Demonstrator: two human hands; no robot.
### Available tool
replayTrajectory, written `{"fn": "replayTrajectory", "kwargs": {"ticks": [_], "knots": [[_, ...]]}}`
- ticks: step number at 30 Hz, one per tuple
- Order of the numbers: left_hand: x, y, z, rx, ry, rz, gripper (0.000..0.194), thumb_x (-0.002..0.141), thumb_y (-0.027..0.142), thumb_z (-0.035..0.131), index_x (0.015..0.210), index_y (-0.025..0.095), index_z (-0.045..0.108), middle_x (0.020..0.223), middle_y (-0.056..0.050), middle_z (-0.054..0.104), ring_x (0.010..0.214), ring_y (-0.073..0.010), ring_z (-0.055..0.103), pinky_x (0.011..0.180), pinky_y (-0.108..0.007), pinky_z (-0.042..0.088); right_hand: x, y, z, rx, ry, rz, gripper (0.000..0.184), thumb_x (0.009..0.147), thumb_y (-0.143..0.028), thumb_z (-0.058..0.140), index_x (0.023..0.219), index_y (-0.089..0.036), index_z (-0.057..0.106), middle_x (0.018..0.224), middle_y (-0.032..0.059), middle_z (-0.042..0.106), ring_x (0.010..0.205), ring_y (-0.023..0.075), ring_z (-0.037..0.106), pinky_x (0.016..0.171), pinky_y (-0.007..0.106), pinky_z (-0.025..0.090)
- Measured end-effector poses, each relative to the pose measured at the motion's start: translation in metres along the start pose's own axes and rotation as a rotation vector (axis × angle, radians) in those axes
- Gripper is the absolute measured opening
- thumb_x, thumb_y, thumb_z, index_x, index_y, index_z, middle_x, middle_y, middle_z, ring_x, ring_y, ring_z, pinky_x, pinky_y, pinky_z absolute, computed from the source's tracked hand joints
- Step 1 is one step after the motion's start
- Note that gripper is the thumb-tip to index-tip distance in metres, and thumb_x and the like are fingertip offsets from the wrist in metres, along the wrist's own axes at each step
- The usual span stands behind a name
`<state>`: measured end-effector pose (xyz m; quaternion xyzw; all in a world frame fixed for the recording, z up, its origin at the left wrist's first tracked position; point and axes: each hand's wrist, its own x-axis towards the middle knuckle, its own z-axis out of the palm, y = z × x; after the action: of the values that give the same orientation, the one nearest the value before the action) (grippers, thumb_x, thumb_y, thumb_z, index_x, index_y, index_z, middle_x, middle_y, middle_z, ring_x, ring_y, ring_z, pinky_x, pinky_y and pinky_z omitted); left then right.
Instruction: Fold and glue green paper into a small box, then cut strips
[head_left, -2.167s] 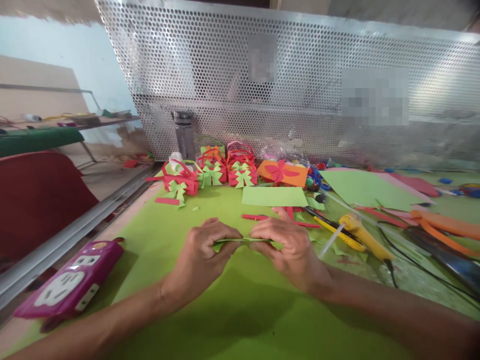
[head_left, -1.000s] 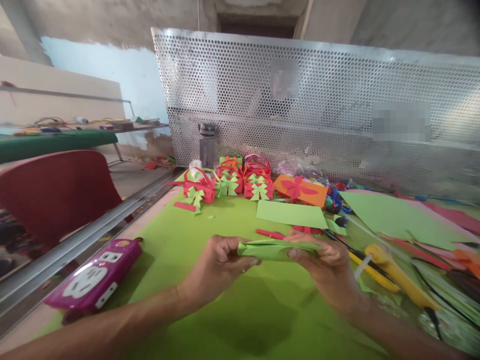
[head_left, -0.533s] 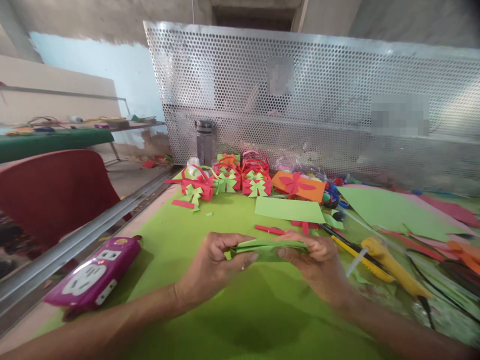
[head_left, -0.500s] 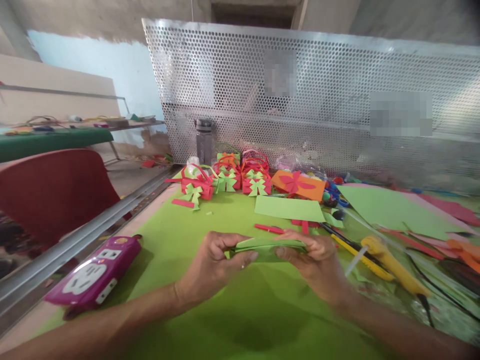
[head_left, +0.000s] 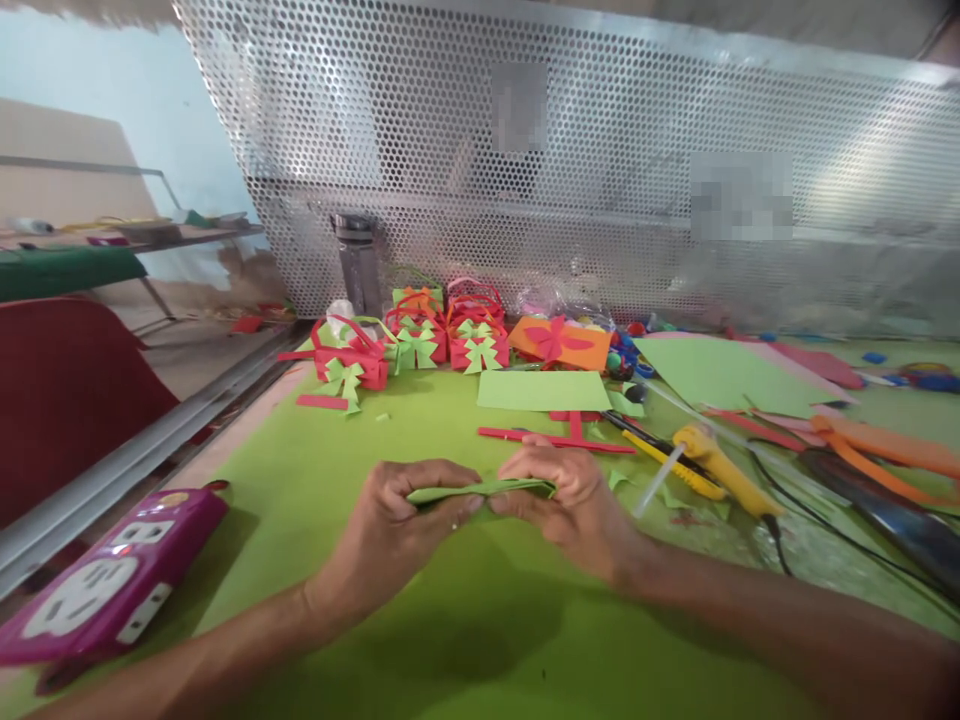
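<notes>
Between my two hands, above the green tabletop [head_left: 420, 640], is a folded piece of green paper [head_left: 444, 492]. My left hand [head_left: 405, 515] pinches its left part between thumb and fingers. On the right part, my right hand [head_left: 562, 500] does the same, with both thumbs close together near the middle. The paper is seen almost edge-on, so its full shape is hidden. Just beyond my hands lie red paper strips [head_left: 555, 440] and a light green paper rectangle [head_left: 544, 390]. Small red paper baskets with green bows [head_left: 480, 347] stand farther back.
A purple power strip [head_left: 112, 580] sits at the left edge. To the right are a yellow glue gun [head_left: 727, 470] with its cord, a yellow cutter [head_left: 675, 465] and paper scraps. A dark bottle [head_left: 358, 265] stands before a perforated metal panel [head_left: 450, 150]. An orange card [head_left: 562, 345] leans nearby.
The view has swung right and slightly down. My hands have drawn closer together, and the green paper now shows as a narrower, bent edge between them.
</notes>
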<state>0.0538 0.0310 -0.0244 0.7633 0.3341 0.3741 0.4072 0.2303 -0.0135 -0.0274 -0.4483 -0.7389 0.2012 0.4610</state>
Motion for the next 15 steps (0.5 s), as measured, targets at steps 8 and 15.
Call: {"fn": "replayTrajectory", "kwargs": {"ticks": [8, 15], "knots": [[0.005, 0.001, -0.008, 0.060, 0.064, 0.164, 0.005, 0.072, 0.018, 0.066, 0.068, 0.015, 0.068, 0.063, 0.001, 0.068, 0.048, -0.0088, 0.055, 0.040, -0.015, 0.040, -0.002, 0.003, -0.010, -0.111, 0.072, 0.009, 0.012, 0.079, -0.025, 0.061, 0.068, -0.020, 0.061, 0.072, -0.0038, 0.067, 0.065, 0.0137, 0.060, 0.094, 0.041, 0.031], [0.012, -0.009, -0.016, 0.336, -0.006, 0.367, 0.009, 0.078, 0.017, 0.060, 0.081, 0.019, 0.068, 0.090, -0.004, 0.072, 0.079, -0.0173, 0.066, 0.070, -0.029, 0.052, -0.004, 0.004, -0.016, -0.421, 0.083, -0.203, 0.010, 0.082, -0.014, 0.055, 0.073, -0.019, 0.057, 0.075, -0.0031, 0.066, 0.068, 0.0116, 0.060, 0.103, 0.048, 0.018]]}}
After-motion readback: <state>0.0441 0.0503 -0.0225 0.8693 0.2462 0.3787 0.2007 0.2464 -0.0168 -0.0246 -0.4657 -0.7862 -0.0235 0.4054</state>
